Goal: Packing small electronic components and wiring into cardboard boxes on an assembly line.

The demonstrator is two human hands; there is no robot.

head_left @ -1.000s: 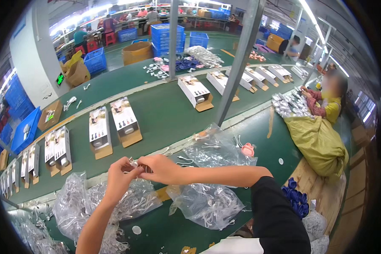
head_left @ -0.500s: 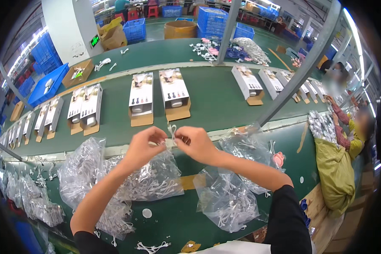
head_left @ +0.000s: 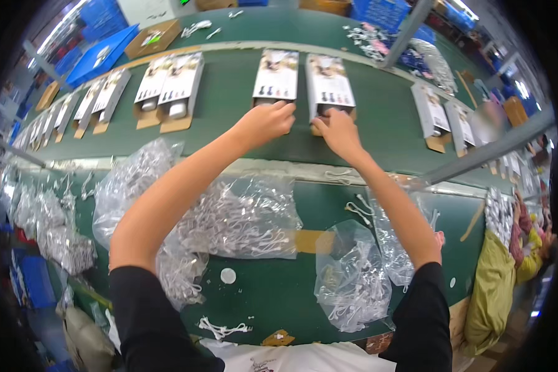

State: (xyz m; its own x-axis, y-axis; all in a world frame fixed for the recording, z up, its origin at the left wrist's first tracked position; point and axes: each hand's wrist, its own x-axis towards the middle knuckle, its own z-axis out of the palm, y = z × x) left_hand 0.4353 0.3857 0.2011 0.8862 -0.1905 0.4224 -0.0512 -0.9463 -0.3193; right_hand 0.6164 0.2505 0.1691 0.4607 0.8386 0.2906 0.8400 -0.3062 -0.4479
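Note:
My left hand (head_left: 266, 128) is at the lower open end of a white printed box (head_left: 278, 71), fingers curled together over its flap. At the open end of a second white printed box (head_left: 330, 80), my right hand (head_left: 341, 132) has its fingers bent inward at the brown flap. What either hand grips is hidden by the fingers. Both boxes lie flat on the green conveyor belt (head_left: 229, 139). Below my arms, clear plastic bags (head_left: 248, 217) full of white cables rest on the green worktable (head_left: 260, 285). A loose white cable (head_left: 340, 176) lies near the belt's edge.
More open boxes (head_left: 180, 80) line the belt to the left and right. A grey metal post (head_left: 409, 31) and a slanting bar (head_left: 490, 149) stand at right. Another cable bag (head_left: 353, 279) sits right of centre. A co-worker (head_left: 527, 248) is at far right beside a yellow-green sack (head_left: 491, 291).
Both hands have moved forward from above the cable bags to the two boxes. The white cable earlier between my hands is no longer visible in them. The view has tilted down.

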